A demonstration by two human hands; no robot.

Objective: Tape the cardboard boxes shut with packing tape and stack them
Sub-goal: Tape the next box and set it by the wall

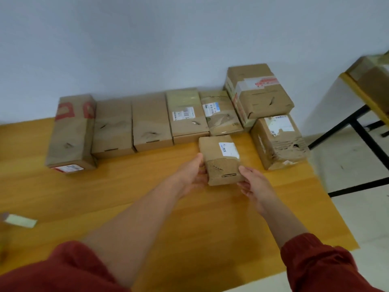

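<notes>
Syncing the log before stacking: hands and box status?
Left hand and right hand grip the small labelled box by its sides. Close behind: row of taped boxes. Right of it, apart: torn box.

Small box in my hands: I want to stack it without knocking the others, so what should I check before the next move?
1. Grip: left hand and right hand hold the small box by its near end, one on each side: ok.
2. Its flaps shut: ok.
3. Tape seal on it: cannot tell.
4. Gap to the labelled box behind it: cannot tell.
5. Torn box at right stands apart from it: ok.
</notes>
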